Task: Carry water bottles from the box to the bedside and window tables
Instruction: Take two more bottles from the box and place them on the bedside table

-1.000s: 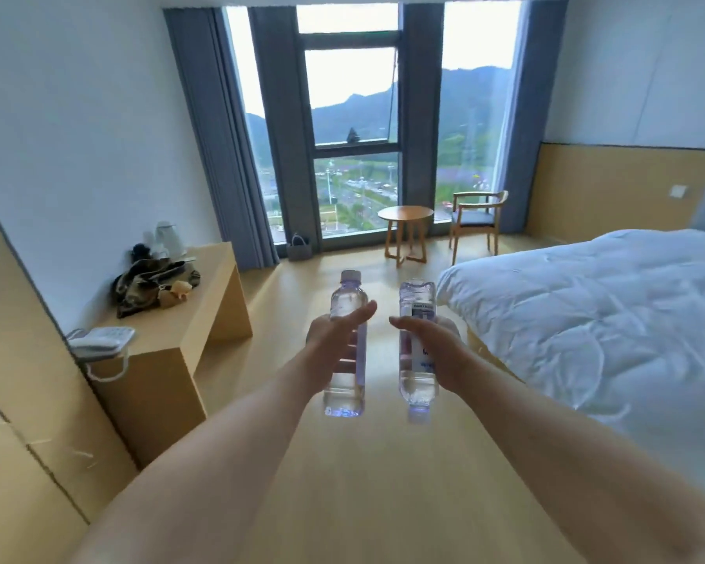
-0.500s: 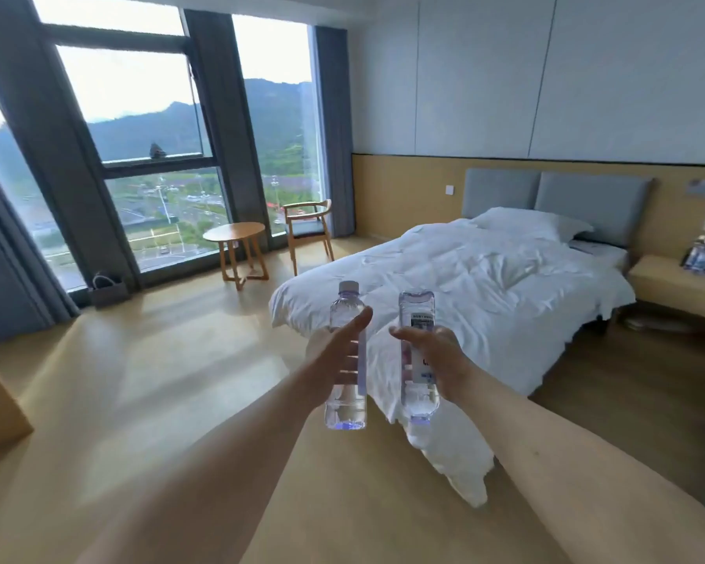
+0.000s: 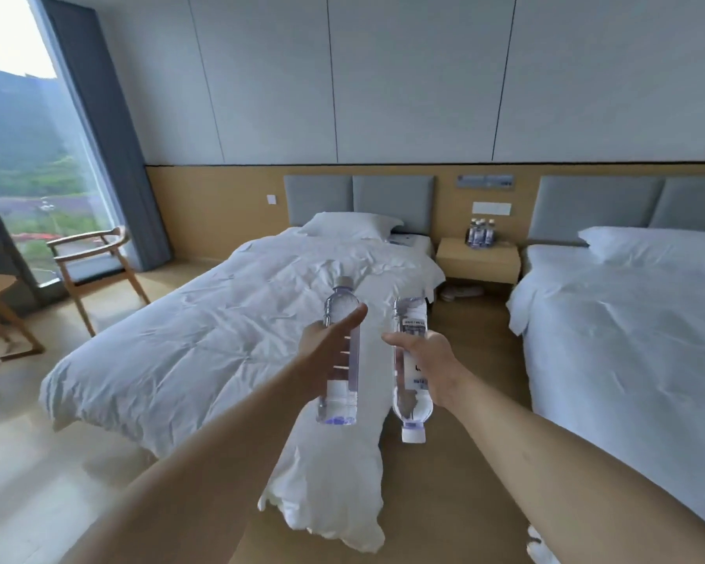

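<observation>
My left hand grips one bottle upright, cap up; my right hand grips a 2nd bottle w/ cap down. The bedside table is far ahead, btw. the beds, slightly right, so right hand is nearer.

Left hand, right hand — gripping (arms outstretched).

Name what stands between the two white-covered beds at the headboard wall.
In the head view, a pale wooden bedside table stands between the left bed and right bed, carrying several clear water bottles.
</observation>
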Available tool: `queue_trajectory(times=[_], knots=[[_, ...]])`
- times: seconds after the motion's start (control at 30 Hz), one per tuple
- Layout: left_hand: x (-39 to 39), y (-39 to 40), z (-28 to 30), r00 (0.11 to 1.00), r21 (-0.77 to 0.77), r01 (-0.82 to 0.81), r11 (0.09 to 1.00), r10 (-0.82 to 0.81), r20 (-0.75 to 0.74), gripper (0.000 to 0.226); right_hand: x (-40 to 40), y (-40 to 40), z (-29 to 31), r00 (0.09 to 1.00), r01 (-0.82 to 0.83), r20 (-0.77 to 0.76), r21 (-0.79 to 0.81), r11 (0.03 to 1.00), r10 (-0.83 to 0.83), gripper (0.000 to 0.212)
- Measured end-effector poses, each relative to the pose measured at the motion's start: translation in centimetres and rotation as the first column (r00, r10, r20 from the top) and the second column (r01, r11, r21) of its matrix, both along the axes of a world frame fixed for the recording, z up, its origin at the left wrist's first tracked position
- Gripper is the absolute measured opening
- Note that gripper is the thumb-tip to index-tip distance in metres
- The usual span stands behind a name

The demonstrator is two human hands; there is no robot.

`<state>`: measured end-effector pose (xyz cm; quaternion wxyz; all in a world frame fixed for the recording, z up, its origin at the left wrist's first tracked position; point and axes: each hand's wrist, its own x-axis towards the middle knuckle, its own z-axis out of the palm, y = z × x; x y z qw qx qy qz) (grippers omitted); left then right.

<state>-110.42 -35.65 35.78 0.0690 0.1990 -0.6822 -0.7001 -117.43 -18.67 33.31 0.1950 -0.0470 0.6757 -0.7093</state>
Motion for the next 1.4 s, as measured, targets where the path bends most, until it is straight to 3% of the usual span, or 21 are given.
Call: queue_trajectory(times=[0.33, 0.57, 0.77, 0.97, 1.4], knots=[[-20.6, -2.1, 0.8, 0.956, -0.063, 0.291, 0.955, -0.288, 0.060, 0.078, -15.1, -0.5, -0.1, 0.960, 0.274, 0.020, 0.132, 0.953, -0.279, 0.058], [-33.3, 2.0, -0.1, 0.911, -0.109, 0.409, 0.906, -0.398, 0.107, 0.064, -25.1, 2.9, -2.0, 0.910, 0.396, 0.050, 0.177, 0.901, -0.411, 0.063], [-45.3, 7.0, -1.5, 0.911, -0.161, 0.411, 0.897, -0.398, 0.109, 0.053, -36.9, 7.4, -4.2, 0.908, 0.406, 0.043, 0.163, 0.899, -0.417, 0.053], [-56.5, 11.6, -0.4, 0.918, -0.166, 0.390, 0.906, -0.368, 0.150, 0.064, -48.7, 11.7, -3.2, 0.913, 0.382, 0.080, 0.175, 0.907, -0.400, 0.055], [-80.3, 13.1, -3.1, 0.916, -0.156, 0.390, 0.907, -0.365, 0.166, 0.058, -71.7, 13.8, -4.4, 0.904, 0.389, 0.111, 0.188, 0.902, -0.413, 0.052]])
